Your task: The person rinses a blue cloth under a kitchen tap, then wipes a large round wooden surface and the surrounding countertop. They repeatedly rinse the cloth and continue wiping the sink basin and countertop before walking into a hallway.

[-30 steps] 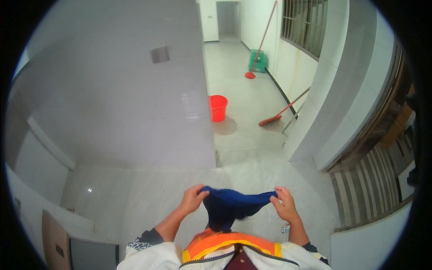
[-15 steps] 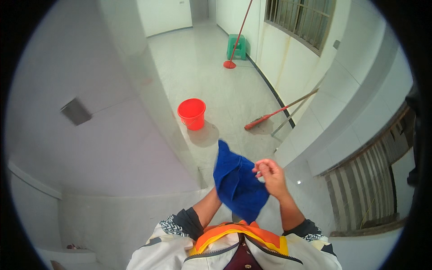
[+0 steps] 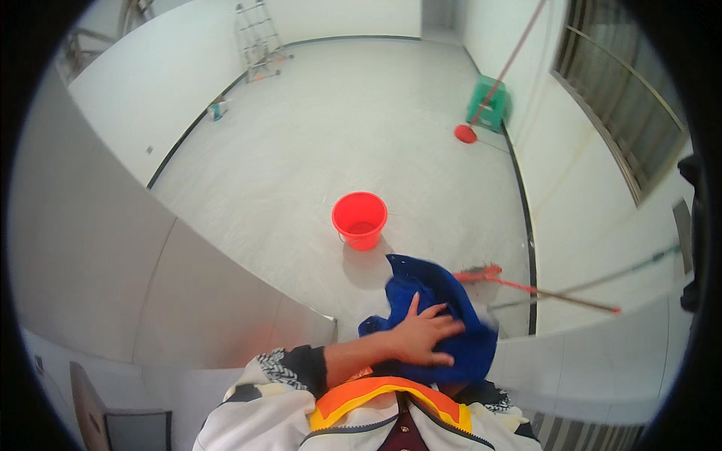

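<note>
A dark blue cloth [image 3: 475, 342] is spread in front of my chest, its upper edge bent over. Across the top of it lies my left hand [image 3: 425, 334], fingers spread, the palm against the fabric. My right hand is hidden behind the cloth; only its dark, patterned cuff and a sliver of forearm show at the lower right. Beyond the cloth, a red bucket [image 3: 360, 225] stands upright on the floor, with its wire handle hanging down.
A red broom [image 3: 519, 286] and a grey pole [image 3: 587, 283] lean at the right. Farther back are a green plastic stool [image 3: 489, 104] and a long-handled tool with a round red head [image 3: 465, 134]. A ladder [image 3: 259, 41] stands at the far left wall; a panelled partition [image 3: 218, 278] is near left.
My left hand has come from behind the cloth onto its front, while my right hand has gone behind it. The view has swung left, bringing in the ladder.
</note>
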